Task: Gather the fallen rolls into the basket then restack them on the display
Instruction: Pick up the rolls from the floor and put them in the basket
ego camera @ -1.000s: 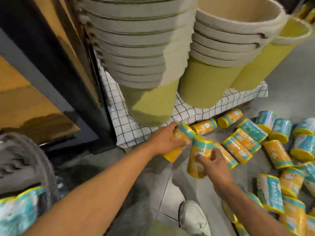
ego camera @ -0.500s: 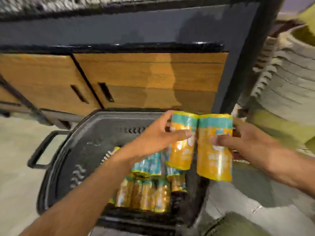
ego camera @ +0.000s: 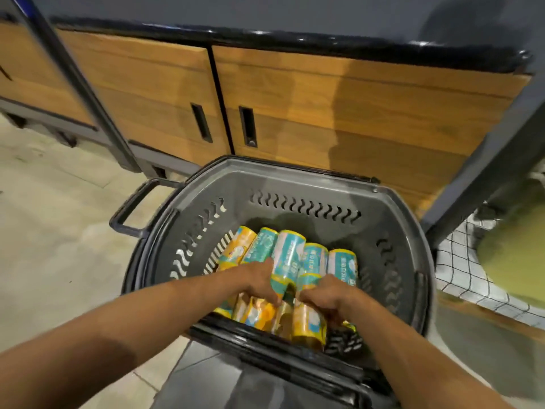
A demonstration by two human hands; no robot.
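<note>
A dark grey plastic basket (ego camera: 295, 172) stands on the floor in front of me. Several teal-and-yellow wrapped rolls (ego camera: 290, 255) lie side by side at its bottom, and more fill the near row. Both my hands are down inside it. My left hand (ego camera: 259, 280) curls over an orange-yellow roll (ego camera: 256, 314) in the near row. My right hand (ego camera: 323, 296) grips another orange-yellow roll (ego camera: 309, 326) just beside it. The two held rolls stand upright and touch their neighbours. My forearms hide part of the near row.
Wooden cabinet doors (ego camera: 339, 113) with slot handles rise behind the basket. The basket's side handle (ego camera: 132, 208) sticks out to the left over pale floor tiles. At the right edge lie a checked cloth (ego camera: 460, 276) and a yellow-green bin (ego camera: 516, 261). A dark post (ego camera: 82, 84) slants at the left.
My hands lifted two rolls off the floor pile, carried them left over the basket and lowered them into its near row. My view swung from the display to the basket.
</note>
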